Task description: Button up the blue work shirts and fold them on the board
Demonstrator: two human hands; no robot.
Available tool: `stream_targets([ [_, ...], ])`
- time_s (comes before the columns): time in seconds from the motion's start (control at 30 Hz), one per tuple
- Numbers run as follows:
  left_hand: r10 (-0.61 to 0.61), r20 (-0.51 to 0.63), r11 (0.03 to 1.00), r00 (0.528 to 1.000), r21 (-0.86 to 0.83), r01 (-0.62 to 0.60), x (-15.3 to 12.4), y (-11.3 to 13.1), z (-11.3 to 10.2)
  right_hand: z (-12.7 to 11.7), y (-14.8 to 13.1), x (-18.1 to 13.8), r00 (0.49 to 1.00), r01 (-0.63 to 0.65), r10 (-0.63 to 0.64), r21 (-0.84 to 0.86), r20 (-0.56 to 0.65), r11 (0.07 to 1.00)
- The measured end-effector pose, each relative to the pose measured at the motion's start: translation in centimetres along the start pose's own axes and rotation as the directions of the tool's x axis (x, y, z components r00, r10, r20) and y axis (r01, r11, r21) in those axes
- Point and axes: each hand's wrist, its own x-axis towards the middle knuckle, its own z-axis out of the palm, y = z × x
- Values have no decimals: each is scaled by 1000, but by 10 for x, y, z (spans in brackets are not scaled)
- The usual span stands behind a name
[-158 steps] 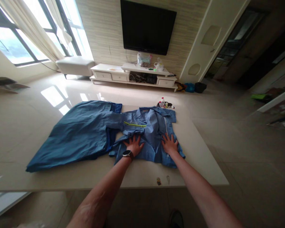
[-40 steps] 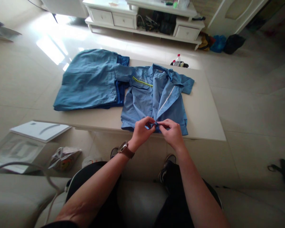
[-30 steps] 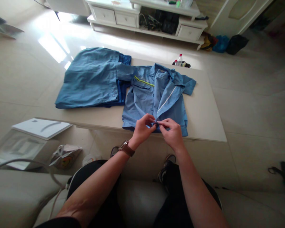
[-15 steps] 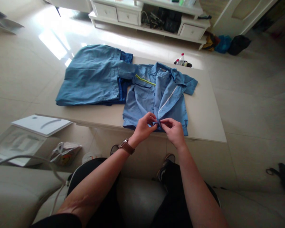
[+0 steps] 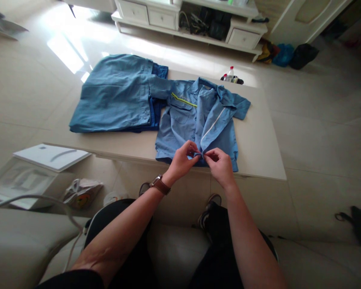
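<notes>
A blue short-sleeved shirt (image 5: pixel 179 128) lies spread on the low table (image 5: pixel 258 136), collar away from me and hem at the near edge. Its front carries a yellow-green stripe on the left and a white strip on the right. My left hand (image 5: pixel 185 158), with a watch on the wrist, pinches the front edge close to the hem. Right beside it, my right hand (image 5: pixel 219 162) pinches the same spot from the other side. Whether a button sits between the fingertips is too small to tell. The shirt's left sleeve meets a pile of folded blue garments (image 5: pixel 114 96).
Behind the table's far edge stand bottles with red caps (image 5: pixel 231 73). A white cabinet (image 5: pixel 165 20) runs along the back. At lower left are a white box (image 5: pixel 51 156) and a plastic bag (image 5: pixel 82 192). My legs are close to the table's near side.
Both hands stay at the shirt's lower front edge, with only slight finger movement. The shirt and the folded pile lie as before; the view has shifted a little.
</notes>
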Motion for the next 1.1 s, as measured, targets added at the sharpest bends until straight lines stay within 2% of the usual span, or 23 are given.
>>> stream_targets([
  [0.07,5,-46,999,999,35,-4,0,5,1,2,0,-1,999,12,-14,-40,-45,999],
  [0.13,21,-159,993,987,119,-2,-1,12,0,3,-2,-1,994,31,-40,-87,-102,996],
  [0.2,6,-289,976,957,209,57,-4,17,0,4,-4,-1,985,47,-67,-123,-161,991],
  [0.23,-38,-308,968,951,225,112,-6,19,1,4,-4,0,980,51,-75,-132,-184,990],
  [0.27,-115,-274,962,955,208,176,-9,20,2,4,-5,0,977,52,-78,-136,-199,989],
  [0.33,-333,-59,939,941,72,337,-14,19,6,3,-4,1,975,50,-79,-138,-207,989],
  [0.4,-477,173,855,862,-136,501,-17,16,11,3,-3,1,977,46,-75,-146,-198,988],
  [0.43,-501,217,803,838,-246,543,-17,15,13,3,-3,1,979,46,-75,-154,-192,987],
  [0.47,-508,212,761,835,-343,550,-17,14,15,4,-3,0,980,49,-80,-168,-182,985],
  [0.53,-507,126,739,853,-447,505,-14,13,16,4,-3,-1,984,77,-110,-227,-137,971],
  [0.6,-509,31,780,860,-406,476,-11,12,14,5,-4,-3,986,133,-159,-318,-57,939],
  [0.7,-513,-85,841,854,-250,480,-10,8,10,6,-5,-6,977,208,-203,-420,57,883],
  [0.77,-514,-89,839,853,-262,478,-10,4,10,7,-5,-7,976,214,-203,-441,73,871],
  [0.93,-516,3,777,857,-419,470,-9,-1,13,6,-4,-6,976,219,-200,-428,89,877],
  [1.1,-489,-45,829,871,-335,448,-7,-4,15,7,-1,-7,970,244,-214,-428,119,870],
])
